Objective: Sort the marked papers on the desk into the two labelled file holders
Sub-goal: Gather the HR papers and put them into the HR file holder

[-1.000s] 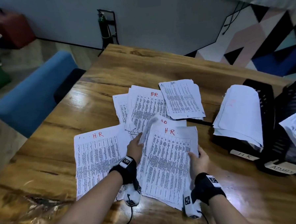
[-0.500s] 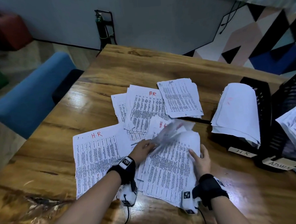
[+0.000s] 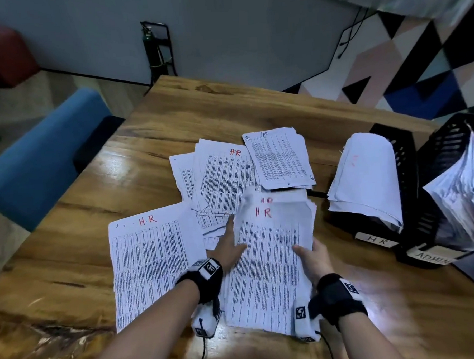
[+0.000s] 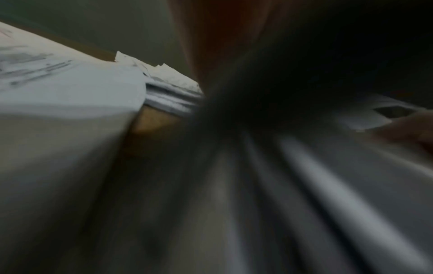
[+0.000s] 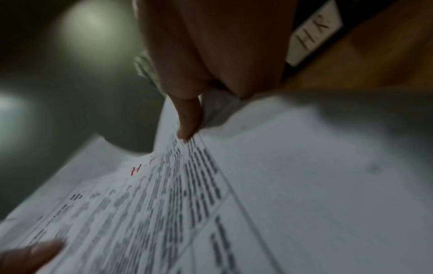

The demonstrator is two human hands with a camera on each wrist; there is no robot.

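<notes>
A stack of printed sheets marked "HR" in red [image 3: 269,249] lies near the front of the desk. My left hand [image 3: 229,243] holds its left edge, thumb on top and fingers slid under. My right hand [image 3: 312,253] pinches its right edge; one of its fingers [image 5: 189,118] presses on the top sheet [image 5: 164,204]. More HR-marked sheets lie loose at the left [image 3: 152,255], in the middle [image 3: 224,177] and behind [image 3: 278,158]. At the right, the black HR holder [image 3: 401,148] and ADMIN holder [image 3: 441,163] each hold papers. The left wrist view is blurred, showing only paper edges [image 4: 168,92].
The wooden desk [image 3: 69,256] has bare wood at the left and front right. A dark pen-like object [image 3: 317,194] pokes out from under the back sheets. A blue chair [image 3: 36,151] stands left of the desk. The holder labels read HR [image 3: 376,239] and ADMIN [image 3: 430,257].
The sheet that was flipping in a blur half a second ago has settled, so an HR page tops the stack. My left hand moved to the stack's left edge.
</notes>
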